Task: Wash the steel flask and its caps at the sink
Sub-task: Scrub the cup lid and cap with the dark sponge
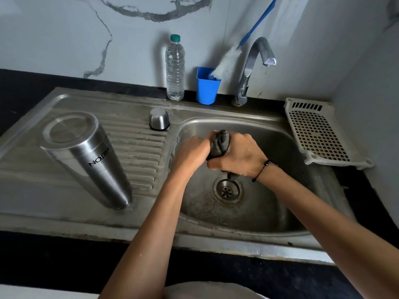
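Note:
The steel flask (86, 158) stands upside down on the ribbed drainboard at the left, its lettering inverted. A steel cap (159, 119) sits mouth down on the drainboard near the basin's back left corner. Over the basin, my left hand (191, 151) and my right hand (239, 155) both grip a dark wadded cloth or scrubber (219, 143), held between them above the drain (228, 189). A bit of it hangs below my right hand. No other cap is visible.
Behind the sink (280, 212) stand a clear water bottle (174, 67), a blue cup (207, 86) holding a bottle brush (228, 59), and the tap (252, 67), which is not running. A white plastic rack (319, 134) lies at the right.

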`<state>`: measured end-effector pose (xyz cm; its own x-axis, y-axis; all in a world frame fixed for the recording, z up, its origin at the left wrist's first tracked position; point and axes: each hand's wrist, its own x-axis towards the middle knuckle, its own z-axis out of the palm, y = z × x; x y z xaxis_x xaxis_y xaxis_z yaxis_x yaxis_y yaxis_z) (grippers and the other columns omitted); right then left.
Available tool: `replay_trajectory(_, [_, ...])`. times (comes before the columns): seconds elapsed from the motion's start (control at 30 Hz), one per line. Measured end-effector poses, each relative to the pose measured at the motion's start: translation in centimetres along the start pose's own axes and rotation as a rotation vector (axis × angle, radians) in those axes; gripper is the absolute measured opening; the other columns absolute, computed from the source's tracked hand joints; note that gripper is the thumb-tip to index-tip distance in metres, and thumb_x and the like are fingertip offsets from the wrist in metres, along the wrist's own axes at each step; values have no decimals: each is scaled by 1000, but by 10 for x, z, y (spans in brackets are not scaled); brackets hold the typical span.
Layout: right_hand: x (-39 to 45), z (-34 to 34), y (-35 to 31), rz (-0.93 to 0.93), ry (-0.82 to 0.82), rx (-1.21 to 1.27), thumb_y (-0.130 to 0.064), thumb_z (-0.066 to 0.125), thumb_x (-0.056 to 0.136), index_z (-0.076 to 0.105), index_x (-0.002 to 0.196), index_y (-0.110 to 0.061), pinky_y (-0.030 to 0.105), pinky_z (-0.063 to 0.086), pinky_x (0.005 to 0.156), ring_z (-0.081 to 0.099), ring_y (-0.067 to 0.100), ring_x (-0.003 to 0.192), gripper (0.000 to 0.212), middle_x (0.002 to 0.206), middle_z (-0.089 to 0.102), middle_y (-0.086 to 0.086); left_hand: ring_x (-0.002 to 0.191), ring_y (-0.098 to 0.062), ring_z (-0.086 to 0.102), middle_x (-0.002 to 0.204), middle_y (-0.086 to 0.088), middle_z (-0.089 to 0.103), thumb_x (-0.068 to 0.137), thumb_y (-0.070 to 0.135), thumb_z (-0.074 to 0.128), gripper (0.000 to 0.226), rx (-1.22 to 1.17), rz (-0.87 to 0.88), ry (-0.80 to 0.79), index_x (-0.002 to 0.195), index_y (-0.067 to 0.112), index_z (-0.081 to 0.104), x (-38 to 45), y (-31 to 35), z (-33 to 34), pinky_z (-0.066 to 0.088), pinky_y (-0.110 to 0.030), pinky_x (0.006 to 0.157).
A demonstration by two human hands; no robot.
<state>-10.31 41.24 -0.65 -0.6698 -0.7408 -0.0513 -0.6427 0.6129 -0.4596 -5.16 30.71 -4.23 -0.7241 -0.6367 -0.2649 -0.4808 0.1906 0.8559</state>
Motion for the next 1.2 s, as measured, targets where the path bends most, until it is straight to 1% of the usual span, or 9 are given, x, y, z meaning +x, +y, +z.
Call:
replay_trajectory(0.13, [1,-7,2,141,-250,686,-13,77,61,63,62,-11,24,43,42,55,16,45,14,55,60,5,72,-25,58,75,-13,63,77,48,45,51,-181,156,15,70,1,63,-5,5,-6,44,-39,68])
replay_trajectory(0.23, [3,-3,16,208,-578,1112,-21,80,49,58,74,-6,14,29,31,41,21,48,38,61,53,11,65,-21,47,67,-13,52,56,57,45,55,-378,220,19,61,2,55,-7,6,-7,36,-43,62])
replay_trajectory(0.4, [6,2,25,207,-812,1356,-38,84,55,56,91,-7,13,32,28,42,11,30,55,65,60,13,60,-17,42,54,4,44,62,52,49,31,-505,224,108,48,24,49,-14,7,-1,31,-34,60])
replay_trajectory(0.6, [11,-2,7,-33,-244,442,-38,78,59,68,97,-14,38,57,68,66,30,79,46,88,71,7,39,-15,42,54,-5,49,94,29,39,30,-394,56,-100,76,11,54,-2,1,-15,24,-22,38])
replay_trajectory(0.73, [6,-5,-1,-146,-66,28,-43,76,68,14,149,-16,29,49,87,62,22,98,106,113,64,5,36,-11,40,52,1,45,98,35,38,36,-507,-85,-169,72,14,51,1,-8,-7,25,-20,35])
replay_trajectory(0.83, [0,4,-5,-252,-17,-241,-49,74,71,-2,150,-18,34,50,83,63,29,95,114,111,65,9,71,-22,62,74,-6,62,96,35,39,37,-707,-175,-148,77,12,60,1,-9,3,52,-35,67])
replay_trajectory(0.93, [3,2,-9,-162,-40,-193,-42,79,66,15,147,-15,35,51,79,63,27,94,107,107,66,7,70,-17,62,68,-4,63,96,28,40,35,-823,-168,-113,73,11,61,-1,-6,9,50,-30,63])
replay_trajectory(1.03, [11,-4,-11,-4,-246,216,-19,83,62,61,106,-6,32,54,51,67,23,65,51,80,68,8,64,-19,59,63,-7,59,86,30,46,31,-818,-89,-57,65,10,58,0,-7,10,49,-29,59])
replay_trajectory(1.2, [16,-4,4,165,-496,742,2,69,69,61,68,-1,17,31,34,45,13,35,9,56,57,9,57,-18,51,68,-9,56,90,20,40,28,-690,76,75,71,9,57,2,-8,15,39,-25,47])
